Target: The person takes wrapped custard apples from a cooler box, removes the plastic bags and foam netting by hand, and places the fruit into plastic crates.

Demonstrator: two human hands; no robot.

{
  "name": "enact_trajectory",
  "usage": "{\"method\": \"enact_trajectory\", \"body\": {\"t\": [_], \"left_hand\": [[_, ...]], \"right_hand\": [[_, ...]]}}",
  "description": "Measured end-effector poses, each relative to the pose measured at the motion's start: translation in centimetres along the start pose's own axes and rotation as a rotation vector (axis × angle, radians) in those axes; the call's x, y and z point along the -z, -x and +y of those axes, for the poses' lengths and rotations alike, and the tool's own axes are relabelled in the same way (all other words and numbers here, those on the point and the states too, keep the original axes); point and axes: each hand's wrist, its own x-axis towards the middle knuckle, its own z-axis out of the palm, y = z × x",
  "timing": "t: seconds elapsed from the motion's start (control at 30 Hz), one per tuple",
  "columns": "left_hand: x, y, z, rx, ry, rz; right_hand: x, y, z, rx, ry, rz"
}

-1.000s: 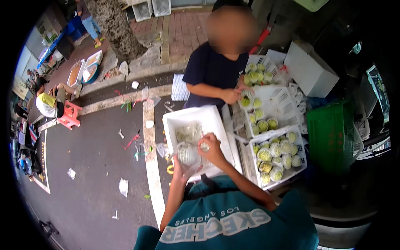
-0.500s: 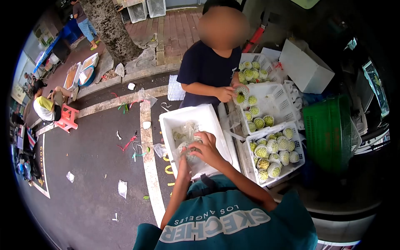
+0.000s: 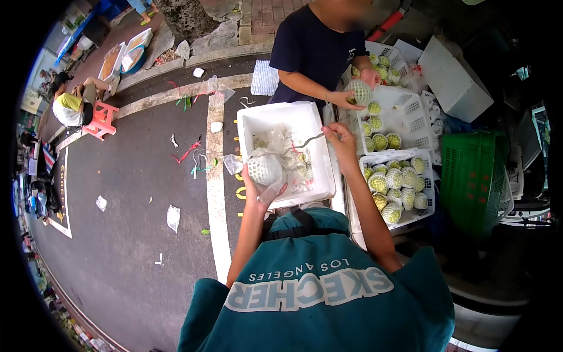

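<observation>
Here, crumpled plastic (image 3: 282,136) in foam box (image 3: 321,173)

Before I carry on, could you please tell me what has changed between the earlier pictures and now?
The right hand has left the netted fruit and moved to the right, to the white box's right edge; its fingers now pinch a dark strip that did not show before. The camera view has shifted too. The left hand still holds the fruit over the box, and the full crate stays beside it.
</observation>
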Motion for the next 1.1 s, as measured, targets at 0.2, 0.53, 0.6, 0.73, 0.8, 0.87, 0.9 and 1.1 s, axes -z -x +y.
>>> {"method": "enact_trajectory", "body": {"t": [0.2, 0.53, 0.6, 0.73, 0.8, 0.87, 0.9, 1.1], "left_hand": [[-1.3, 1.5, 0.7, 0.002, 0.116, -0.032], [-1.5, 1.9, -0.5, -0.212, -0.352, -0.088], [-1.0, 1.4, -0.6, -0.242, -0.334, -0.078], [0.2, 0.2, -0.7, -0.381, -0.442, -0.031], [0.0, 0.2, -1.0, -0.513, -0.689, 0.046], [-0.3, 0.3, -1.3, -0.553, -0.782, 0.028], [-0.5, 0.3, -1.5, -0.601, -0.874, 0.011], [0.5, -1.3, -0.7, -0.736, -1.004, 0.077]], "right_hand": [[-0.8, 1.8, 4.2, -0.041, 0.399, -0.154], [-4.3, 5.9, -1.8, 0.104, 0.285, -0.231], [-3.7, 6.0, -3.0, 0.243, 0.433, -0.162], [-2.5, 4.7, -4.4, 0.487, 0.65, -0.11], [-2.3, 3.9, -5.3, 0.611, 0.699, -0.185], [-2.8, 3.6, -6.1, 0.675, 0.691, -0.266], [-3.1, 3.6, -6.3, 0.745, 0.678, -0.349], [-3.5, 4.4, -5.6, 0.799, 0.675, -0.454]]}}
